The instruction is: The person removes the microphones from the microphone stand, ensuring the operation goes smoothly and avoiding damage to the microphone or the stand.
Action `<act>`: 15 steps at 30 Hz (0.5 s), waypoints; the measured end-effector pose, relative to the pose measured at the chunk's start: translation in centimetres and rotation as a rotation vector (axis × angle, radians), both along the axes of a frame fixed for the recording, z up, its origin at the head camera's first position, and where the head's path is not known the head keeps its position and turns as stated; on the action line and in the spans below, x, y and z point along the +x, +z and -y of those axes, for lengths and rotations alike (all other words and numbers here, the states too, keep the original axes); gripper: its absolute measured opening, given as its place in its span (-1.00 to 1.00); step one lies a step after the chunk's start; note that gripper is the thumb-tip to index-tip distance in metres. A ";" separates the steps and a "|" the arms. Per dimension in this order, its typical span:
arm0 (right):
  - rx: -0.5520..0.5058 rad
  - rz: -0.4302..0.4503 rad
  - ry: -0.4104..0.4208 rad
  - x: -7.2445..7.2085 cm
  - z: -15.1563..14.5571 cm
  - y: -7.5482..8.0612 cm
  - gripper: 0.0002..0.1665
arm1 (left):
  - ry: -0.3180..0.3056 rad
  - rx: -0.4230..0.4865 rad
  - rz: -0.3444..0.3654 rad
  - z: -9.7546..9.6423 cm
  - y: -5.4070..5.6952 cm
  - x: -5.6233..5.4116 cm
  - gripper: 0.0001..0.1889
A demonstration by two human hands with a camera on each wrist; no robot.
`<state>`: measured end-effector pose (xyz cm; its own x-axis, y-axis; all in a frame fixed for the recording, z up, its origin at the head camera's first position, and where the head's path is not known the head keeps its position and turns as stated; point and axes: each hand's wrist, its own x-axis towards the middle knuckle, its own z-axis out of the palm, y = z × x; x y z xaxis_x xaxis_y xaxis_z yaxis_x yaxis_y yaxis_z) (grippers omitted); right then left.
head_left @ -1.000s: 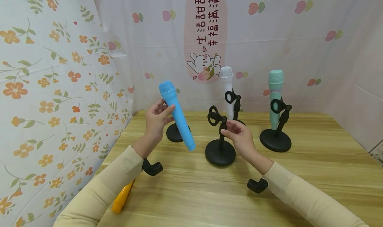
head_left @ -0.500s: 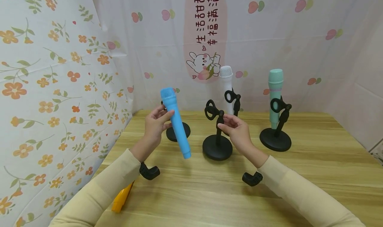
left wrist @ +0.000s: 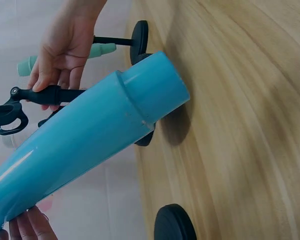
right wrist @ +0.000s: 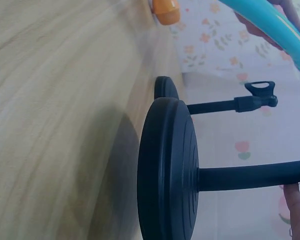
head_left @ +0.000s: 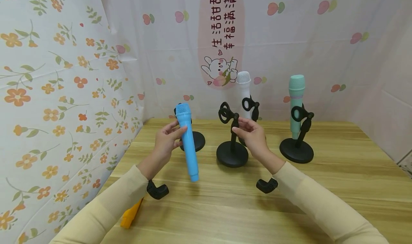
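Observation:
My left hand [head_left: 165, 141] pinches a light-blue microphone [head_left: 190, 145] by its upper body, head up and slightly tilted. The microphone's lower end spans the left wrist view. With thumb and fingertips my right hand [head_left: 253, 135] grips the stem of a black microphone stand [head_left: 232, 155], whose clip holds nothing. In the right wrist view the stand's round base [right wrist: 167, 170] is close over the table, a shadow beside it. Another black stand [head_left: 198, 141] is partly hidden behind the blue microphone and left hand.
Behind the right hand, a white microphone [head_left: 244, 90] sits in a stand's clip. Farther right, a green microphone [head_left: 296, 93] is held in another stand [head_left: 297, 151]. An orange cylindrical object [head_left: 131, 215] lies by the left sleeve, partly covered. Patterned cloth [head_left: 154, 61] borders the table behind and left.
The right hand has carried the stand back and slightly left, nearer the left stand. The left hand has lowered the blue microphone's head and turned it more upright.

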<state>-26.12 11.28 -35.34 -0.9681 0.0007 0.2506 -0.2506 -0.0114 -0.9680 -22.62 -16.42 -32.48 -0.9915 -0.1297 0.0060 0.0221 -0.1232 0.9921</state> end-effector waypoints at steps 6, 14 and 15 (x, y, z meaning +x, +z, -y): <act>0.009 0.013 -0.009 -0.6 0.5 0.4 -0.46 | -0.023 -0.036 0.029 0.4 -0.5 0.4 -0.44; -0.041 0.013 0.001 -1.5 1.1 0.9 -0.48 | -0.039 -0.065 0.071 0.9 -1.3 1.1 -0.49; -0.046 0.016 0.000 -1.6 1.2 1.0 -0.48 | -0.042 -0.068 0.074 1.0 -1.4 1.1 -0.49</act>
